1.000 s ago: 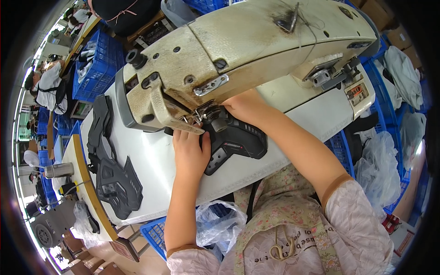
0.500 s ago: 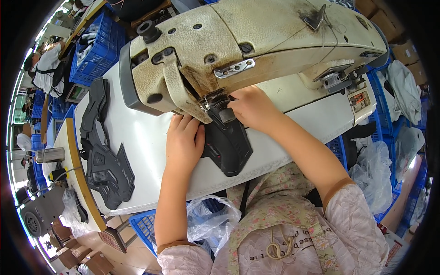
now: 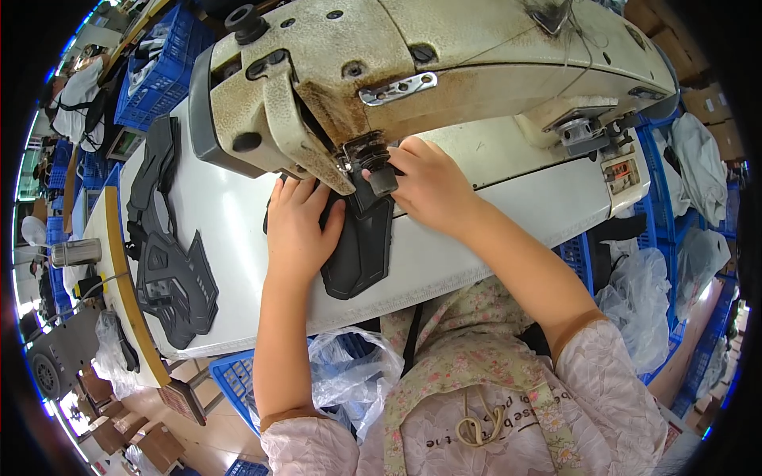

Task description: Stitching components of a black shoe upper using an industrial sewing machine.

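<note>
A black moulded piece [image 3: 359,252] lies under the needle area of a worn cream sewing machine [image 3: 325,87]. My left hand [image 3: 300,230] rests on the left part of this piece, fingers stretched forward and thumb spread apart. Its fingertips reach partly under the machine head. My right hand [image 3: 432,189] is at the right of the needle area, with curled fingers beside a dark grey cylindrical part [image 3: 383,180]. One fingertip shows on the far side of that part. What the right fingers grip is hidden.
More black moulded pieces [image 3: 176,289] lie at the left of the white table [image 3: 246,305]. Below its front edge stands a blue crate [image 3: 234,381] with clear plastic bags [image 3: 353,381]. Blue crates with bagged goods [image 3: 635,297] stand at the right.
The black piece has turned, its near end swinging left, and its red mark no longer shows. My left hand has shifted with it. The right hand's fingers now reach around the grey part.
</note>
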Demonstrator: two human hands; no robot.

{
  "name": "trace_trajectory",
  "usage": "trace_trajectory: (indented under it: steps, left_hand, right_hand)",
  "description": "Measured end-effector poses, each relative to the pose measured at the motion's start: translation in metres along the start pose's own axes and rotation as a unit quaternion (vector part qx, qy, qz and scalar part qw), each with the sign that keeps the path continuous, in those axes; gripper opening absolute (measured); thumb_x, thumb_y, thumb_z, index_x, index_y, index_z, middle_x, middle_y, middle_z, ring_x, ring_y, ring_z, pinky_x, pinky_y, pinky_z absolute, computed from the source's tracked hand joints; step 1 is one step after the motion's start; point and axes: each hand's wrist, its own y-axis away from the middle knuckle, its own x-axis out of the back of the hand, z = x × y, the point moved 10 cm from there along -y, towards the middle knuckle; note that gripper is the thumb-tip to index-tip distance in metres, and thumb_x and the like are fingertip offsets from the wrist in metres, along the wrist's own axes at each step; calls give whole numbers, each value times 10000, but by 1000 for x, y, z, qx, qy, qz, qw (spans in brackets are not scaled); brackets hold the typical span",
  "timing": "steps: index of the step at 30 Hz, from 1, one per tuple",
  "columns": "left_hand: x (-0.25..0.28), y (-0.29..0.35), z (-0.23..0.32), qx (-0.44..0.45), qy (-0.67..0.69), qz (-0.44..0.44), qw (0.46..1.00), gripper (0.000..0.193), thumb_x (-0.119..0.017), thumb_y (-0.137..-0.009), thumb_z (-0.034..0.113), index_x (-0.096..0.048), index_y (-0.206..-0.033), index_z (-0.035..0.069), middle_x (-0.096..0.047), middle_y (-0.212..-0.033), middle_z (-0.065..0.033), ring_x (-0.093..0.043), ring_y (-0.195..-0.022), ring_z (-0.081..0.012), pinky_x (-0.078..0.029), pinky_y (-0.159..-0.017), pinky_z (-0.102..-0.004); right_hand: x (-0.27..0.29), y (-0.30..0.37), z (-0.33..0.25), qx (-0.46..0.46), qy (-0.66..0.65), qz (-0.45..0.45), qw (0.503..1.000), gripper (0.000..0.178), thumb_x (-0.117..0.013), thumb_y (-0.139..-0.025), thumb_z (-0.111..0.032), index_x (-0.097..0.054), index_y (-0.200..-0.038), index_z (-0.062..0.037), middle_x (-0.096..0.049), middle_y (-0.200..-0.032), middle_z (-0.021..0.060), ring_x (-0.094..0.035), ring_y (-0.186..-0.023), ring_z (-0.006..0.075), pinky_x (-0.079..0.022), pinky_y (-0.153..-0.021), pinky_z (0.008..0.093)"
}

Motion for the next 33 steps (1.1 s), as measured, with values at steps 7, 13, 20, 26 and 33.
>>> trace_trajectory:
  steps: [7, 13, 20, 26, 33]
  left_hand:
    - [-1, 0, -3, 5, 9, -6, 1000, 398, -704, -815, 132, -671, -1191, 7, -667, -1046, -217, -581, -1071, -382, -434, -958, -438]
    - [-3, 6, -3, 5, -27, -10, 1000, 439, -704, -818, 159, -651, -1229, 15, -650, -1096, -204, -556, -1111, -383, -417, -976, -445]
    - [-9, 15, -8, 13, -14, -24, 1000, 584, -661, -859, 259, -516, -1377, 31, -524, -1367, -176, -418, -1311, -366, -286, -1109, -462]
    - [-14, 20, -12, 30, -29, -43, 998, 573, -638, -874, 286, -520, -1382, 47, -518, -1374, -179, -418, -1323, -352, -253, -1136, -474]
    - [-14, 19, -11, 29, -24, -48, 998, 601, -638, -878, 311, -498, -1405, 58, -511, -1380, -190, -424, -1317, -362, -245, -1143, -485]
  right_hand:
    - [-3, 1, 0, -3, -3, -6, 1000, 398, -665, -787, -91, -673, -1169, -202, -597, -1060, -26, -514, -889, 243, -466, -769, 363]
    - [-8, 5, 1, -23, -17, -51, 998, 302, -669, -736, -96, -710, -1034, -117, -599, -1174, 29, -545, -979, 249, -493, -861, 384]
    - [1, 4, -4, 5, -30, -46, 999, 248, -697, -706, -77, -725, -952, -88, -614, -1227, 82, -552, -1014, 260, -509, -866, 361]
    - [-3, 9, -6, 12, -43, -51, 998, 282, -702, -708, -85, -734, -988, -85, -583, -1268, 87, -540, -1055, 278, -500, -893, 374]
    - [-2, 9, -4, 9, -40, -50, 998, 289, -702, -719, -103, -730, -1006, -85, -585, -1265, 83, -541, -1071, 284, -495, -908, 383]
